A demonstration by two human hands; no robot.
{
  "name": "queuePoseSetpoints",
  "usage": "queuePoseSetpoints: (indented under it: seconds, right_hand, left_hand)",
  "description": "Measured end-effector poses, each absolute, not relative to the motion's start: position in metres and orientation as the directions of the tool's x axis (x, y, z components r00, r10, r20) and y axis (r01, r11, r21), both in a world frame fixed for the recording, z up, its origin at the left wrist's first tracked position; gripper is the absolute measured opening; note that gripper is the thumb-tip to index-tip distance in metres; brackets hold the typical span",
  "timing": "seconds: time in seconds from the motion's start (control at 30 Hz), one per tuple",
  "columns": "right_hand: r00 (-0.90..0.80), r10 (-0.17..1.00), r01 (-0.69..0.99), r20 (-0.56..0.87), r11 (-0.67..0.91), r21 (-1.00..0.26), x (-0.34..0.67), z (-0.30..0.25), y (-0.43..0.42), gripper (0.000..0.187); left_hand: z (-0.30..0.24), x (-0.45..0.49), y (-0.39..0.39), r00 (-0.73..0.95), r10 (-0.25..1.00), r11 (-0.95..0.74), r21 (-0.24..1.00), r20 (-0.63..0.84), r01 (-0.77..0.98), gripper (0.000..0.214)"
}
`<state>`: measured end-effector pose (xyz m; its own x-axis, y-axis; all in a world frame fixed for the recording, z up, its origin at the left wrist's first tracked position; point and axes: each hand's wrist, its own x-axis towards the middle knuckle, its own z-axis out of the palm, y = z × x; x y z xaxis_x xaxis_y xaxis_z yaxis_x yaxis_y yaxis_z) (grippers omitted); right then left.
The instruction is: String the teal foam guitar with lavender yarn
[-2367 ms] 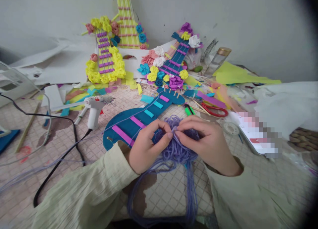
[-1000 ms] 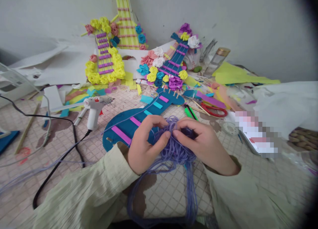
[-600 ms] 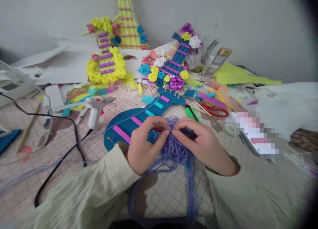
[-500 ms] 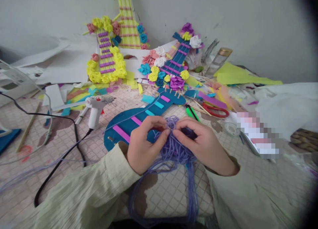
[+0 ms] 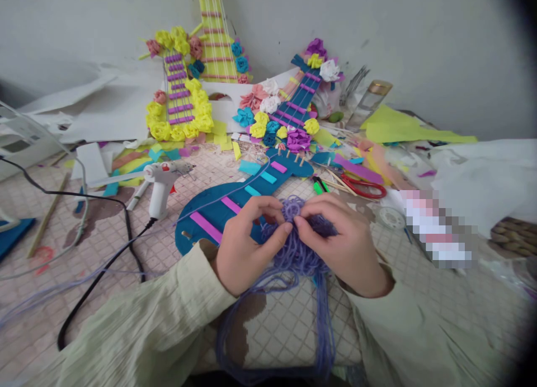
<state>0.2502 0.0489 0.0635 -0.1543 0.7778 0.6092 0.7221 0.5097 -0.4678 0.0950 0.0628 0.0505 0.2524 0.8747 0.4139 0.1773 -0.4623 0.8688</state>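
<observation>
A loose tangle of purple yarn (image 5: 300, 258) lies in front of me, its long strands trailing down over the near table edge. My left hand (image 5: 251, 244) pinches the yarn between thumb and fingertips at its upper part. Close beside it, my right hand (image 5: 339, 241) pinches the same spot, the two thumbs almost touching. Behind my hands rests a blue guitar-shaped cutout (image 5: 205, 205) with pink and light blue strips across it and small pegs at its head. One purple strand runs along the cutout up to its pegs.
Left of the cutout stands a white hot glue gun (image 5: 159, 185) with a black cord. Red-handled scissors (image 5: 364, 187), a green cutter (image 5: 320, 185) and a tape roll (image 5: 391, 218) lie at right. Decorated paper guitars (image 5: 180, 90) and paper scraps fill the back.
My right hand has shifted slightly and now covers more of the green cutter. Both hands keep their pinch on the yarn, with the left nearly still.
</observation>
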Motion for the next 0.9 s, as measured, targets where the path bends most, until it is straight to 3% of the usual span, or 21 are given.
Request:
queuePoseSetpoints:
  seconds: [0.17,0.23,0.63,0.9]
  right_hand:
    - [-0.167,0.773,0.714,0.612,0.523,-0.466,0.2498,0.0634,0.0489,0.007]
    - [-0.171,0.773,0.713,0.611,0.525,-0.465,0.2497,0.0633,0.0487,0.007]
    - [-0.235,0.797,0.665,0.556,0.549,-0.506,0.2510,0.0623,0.0495,0.004]
    - [-0.214,0.826,0.637,0.521,0.522,-0.567,0.2504,0.0634,0.0474,0.005]
  left_hand:
    - [0.0519,0.0938,0.0682,0.352,0.924,-0.196,0.976,0.151,0.097,0.014]
    - [0.0523,0.0938,0.0698,0.385,0.916,-0.161,0.983,0.114,0.091,0.012]
    - [0.0521,0.0933,0.0674,0.340,0.905,-0.319,0.936,0.255,0.148,0.008]
    - [0.0506,0.0917,0.0692,0.368,0.910,-0.234,0.970,0.192,0.071,0.008]
